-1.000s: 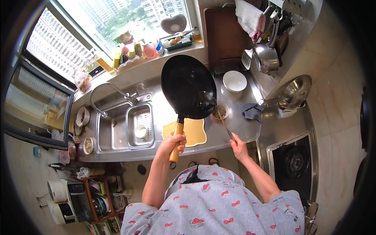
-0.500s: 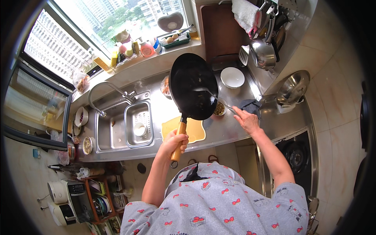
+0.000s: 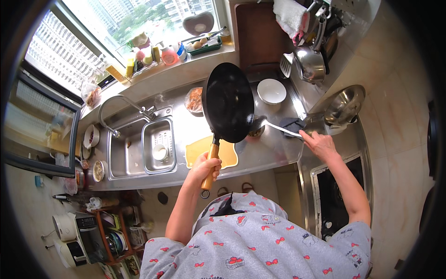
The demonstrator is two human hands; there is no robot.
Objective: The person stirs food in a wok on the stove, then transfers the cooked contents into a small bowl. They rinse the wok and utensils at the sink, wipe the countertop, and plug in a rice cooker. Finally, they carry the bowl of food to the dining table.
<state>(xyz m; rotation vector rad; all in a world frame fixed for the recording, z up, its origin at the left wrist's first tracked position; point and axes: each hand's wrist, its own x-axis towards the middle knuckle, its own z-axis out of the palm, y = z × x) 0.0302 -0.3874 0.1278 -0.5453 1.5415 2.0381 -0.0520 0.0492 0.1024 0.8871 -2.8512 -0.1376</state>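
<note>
My left hand point(image 3: 207, 168) is wrapped round the wooden handle of a black wok point(image 3: 227, 102), held tilted above the counter. The inside of the wok is dark, with little on it that I can make out. My right hand point(image 3: 320, 146) grips the end of a cooking spatula point(image 3: 283, 129) by its long, shiny handle. The spatula's dark head is at the wok's right rim, over a small bowl of food point(image 3: 256, 132) that the wok and spatula partly cover. A yellow cutting board point(image 3: 223, 154) lies below the wok.
A white bowl point(image 3: 272, 91) stands right of the wok, a bag of orange food point(image 3: 193, 100) to its left. The double sink point(image 3: 139, 149) is further left. A dark cloth point(image 3: 293, 125) lies near my right hand, beside the stove point(image 3: 341, 193). Pots hang at the right wall.
The spatula has come out of the wok to its right rim, and my right hand has moved right with it. My left hand still holds the wok up, slightly more tilted.
</note>
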